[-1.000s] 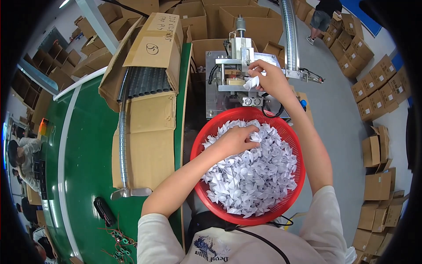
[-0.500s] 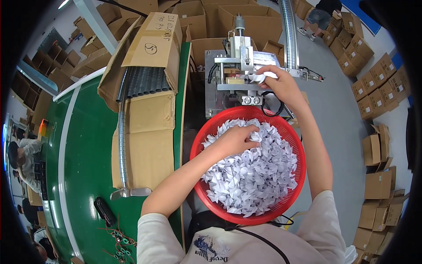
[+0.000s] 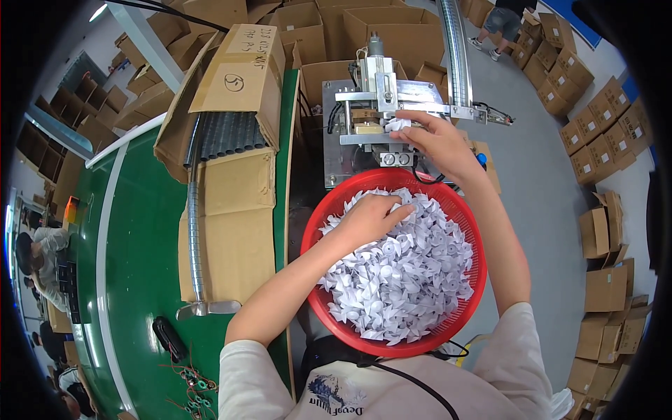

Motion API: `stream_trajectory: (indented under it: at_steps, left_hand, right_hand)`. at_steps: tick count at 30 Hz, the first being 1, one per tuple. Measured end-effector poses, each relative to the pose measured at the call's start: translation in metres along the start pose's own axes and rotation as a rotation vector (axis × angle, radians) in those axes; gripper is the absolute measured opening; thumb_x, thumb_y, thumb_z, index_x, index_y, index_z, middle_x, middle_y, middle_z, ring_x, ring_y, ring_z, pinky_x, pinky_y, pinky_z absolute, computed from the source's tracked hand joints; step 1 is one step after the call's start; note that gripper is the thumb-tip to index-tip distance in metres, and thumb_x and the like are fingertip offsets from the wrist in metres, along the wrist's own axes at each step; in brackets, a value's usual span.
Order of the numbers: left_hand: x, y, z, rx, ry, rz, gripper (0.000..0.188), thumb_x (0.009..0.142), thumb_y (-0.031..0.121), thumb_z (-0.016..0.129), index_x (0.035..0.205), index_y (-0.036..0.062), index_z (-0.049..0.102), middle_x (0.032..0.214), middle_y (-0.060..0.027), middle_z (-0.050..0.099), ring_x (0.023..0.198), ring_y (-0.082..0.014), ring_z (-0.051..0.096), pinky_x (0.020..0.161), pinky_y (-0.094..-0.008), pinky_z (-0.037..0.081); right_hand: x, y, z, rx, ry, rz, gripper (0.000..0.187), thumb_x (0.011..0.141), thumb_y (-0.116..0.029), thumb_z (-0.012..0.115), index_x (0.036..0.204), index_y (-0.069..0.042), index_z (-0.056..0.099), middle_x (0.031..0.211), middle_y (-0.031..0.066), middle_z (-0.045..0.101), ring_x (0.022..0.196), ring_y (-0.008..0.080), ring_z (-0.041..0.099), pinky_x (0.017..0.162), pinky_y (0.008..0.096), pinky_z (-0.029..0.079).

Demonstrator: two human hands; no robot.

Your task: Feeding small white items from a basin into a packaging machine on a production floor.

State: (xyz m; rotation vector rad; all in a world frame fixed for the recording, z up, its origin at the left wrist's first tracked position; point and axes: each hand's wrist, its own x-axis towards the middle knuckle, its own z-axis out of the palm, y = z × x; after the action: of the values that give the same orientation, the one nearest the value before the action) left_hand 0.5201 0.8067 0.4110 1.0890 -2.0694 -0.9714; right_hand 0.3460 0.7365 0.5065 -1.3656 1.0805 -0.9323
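Note:
A red perforated basket in front of me holds a heap of small white fan blades. My left hand rests on the heap, its thumb and forefinger curled together around a blade at the top. Beyond the basket stands a metal press machine with an upright cylinder and horizontal bars. My right hand reaches to its middle, and thumb and fingers pinch a white fan blade under the upright head. The fingers partly cover that blade.
On the green table at left lies an open cardboard box of dark tubes, beside a flexible metal tube, a black case and small wired coils. Cartons are stacked at right. A person stands far off.
My right hand has shifted slightly left and down, bringing the white blade in under the machine's head. My left hand stays on the heap with its thumb and forefinger drawn closer together.

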Motion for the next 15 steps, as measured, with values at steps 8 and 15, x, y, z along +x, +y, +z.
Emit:
stream_trajectory:
  at_steps: [8, 15]
  left_hand:
    - [-0.0005, -0.0043, 0.0009, 0.04, -0.006, 0.019, 0.045, 0.098, 0.034, 0.06, 0.073, -0.0036, 0.06, 0.061, -0.0175, 0.06, 0.054, -0.0333, 0.053, 0.058, -0.0407, 0.046]
    - [-0.0003, -0.0051, 0.0045, 0.057, -0.014, 0.028, 0.045, 0.097, 0.035, 0.061, 0.072, -0.0031, 0.06, 0.062, -0.018, 0.061, 0.054, -0.0345, 0.055, 0.058, -0.0412, 0.046]
  right_hand:
    - [0.0033, 0.0072, 0.0008, 0.302, 0.026, 0.018, 0.037, 0.099, -0.006, 0.053, 0.134, 0.006, 0.055, 0.116, 0.0204, 0.066, 0.114, 0.0181, 0.066, 0.086, 0.0174, 0.054]
    - [-0.0037, 0.0082, -0.001, -0.038, 0.038, 0.052, 0.04, 0.097, -0.004, 0.055, 0.137, 0.0, 0.055, 0.123, 0.0171, 0.064, 0.111, 0.0189, 0.067, 0.087, 0.0234, 0.055]
